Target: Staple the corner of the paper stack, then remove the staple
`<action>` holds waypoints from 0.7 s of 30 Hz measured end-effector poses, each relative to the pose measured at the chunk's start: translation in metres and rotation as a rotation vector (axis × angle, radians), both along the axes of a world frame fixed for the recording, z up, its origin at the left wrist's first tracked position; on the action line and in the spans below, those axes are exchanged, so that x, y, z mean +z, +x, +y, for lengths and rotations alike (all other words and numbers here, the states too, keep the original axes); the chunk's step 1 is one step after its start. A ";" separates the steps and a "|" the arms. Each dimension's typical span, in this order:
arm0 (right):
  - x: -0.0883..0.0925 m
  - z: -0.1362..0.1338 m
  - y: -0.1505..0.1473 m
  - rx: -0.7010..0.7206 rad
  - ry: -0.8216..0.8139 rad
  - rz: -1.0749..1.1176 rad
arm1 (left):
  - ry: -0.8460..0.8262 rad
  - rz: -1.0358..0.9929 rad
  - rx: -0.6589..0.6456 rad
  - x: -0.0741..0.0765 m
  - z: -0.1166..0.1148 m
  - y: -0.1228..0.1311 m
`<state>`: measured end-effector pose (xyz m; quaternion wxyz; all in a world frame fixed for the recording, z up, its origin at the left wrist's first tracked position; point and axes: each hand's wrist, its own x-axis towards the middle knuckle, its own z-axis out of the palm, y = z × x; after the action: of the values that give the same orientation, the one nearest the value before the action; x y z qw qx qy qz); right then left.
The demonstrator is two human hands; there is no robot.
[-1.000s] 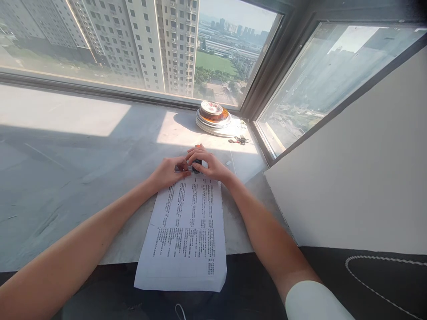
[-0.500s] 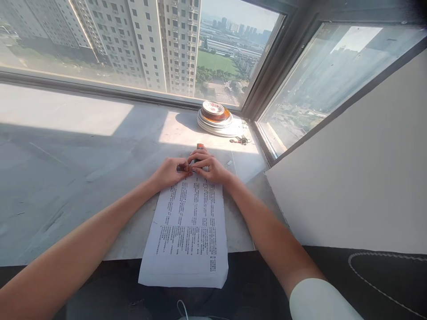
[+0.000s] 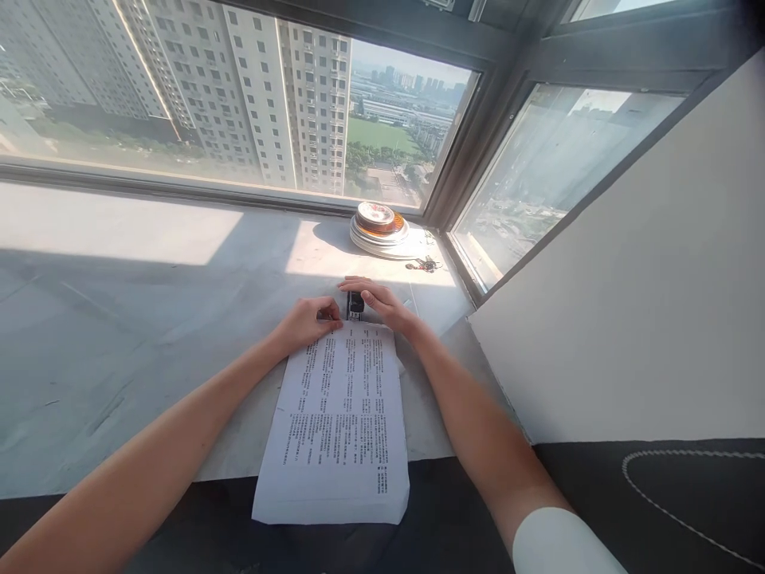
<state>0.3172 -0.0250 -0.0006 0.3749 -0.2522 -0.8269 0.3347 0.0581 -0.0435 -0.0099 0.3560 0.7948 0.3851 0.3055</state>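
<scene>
A stack of printed paper sheets (image 3: 340,414) lies on the grey window ledge (image 3: 137,319), its near end hanging over the ledge's front edge. At the far end of the sheets stands a small black stapler-like object (image 3: 355,304). My left hand (image 3: 307,319) rests on the far left corner of the paper with its fingers curled, the fingertips next to the black object. My right hand (image 3: 376,299) lies over the black object from the right, fingers stretched out across its top.
A stack of patterned plates (image 3: 379,229) sits in the far corner of the ledge by the window, with a small bunch of keys (image 3: 423,264) beside it. A white wall panel (image 3: 627,303) rises on the right. A dark surface (image 3: 598,494) lies below.
My right hand has opened from a curled grip to flat fingers over the black object, whose orange end is now hidden. The view has tilted up slightly.
</scene>
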 end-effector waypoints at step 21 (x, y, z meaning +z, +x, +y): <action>0.058 -0.076 0.001 -0.757 0.137 -0.250 | 0.033 0.021 0.029 -0.004 0.006 -0.002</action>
<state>0.3177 -0.1006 0.0570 0.3841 -0.5520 -0.7353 0.0840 0.0562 -0.0377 -0.0142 0.3344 0.7980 0.3951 0.3086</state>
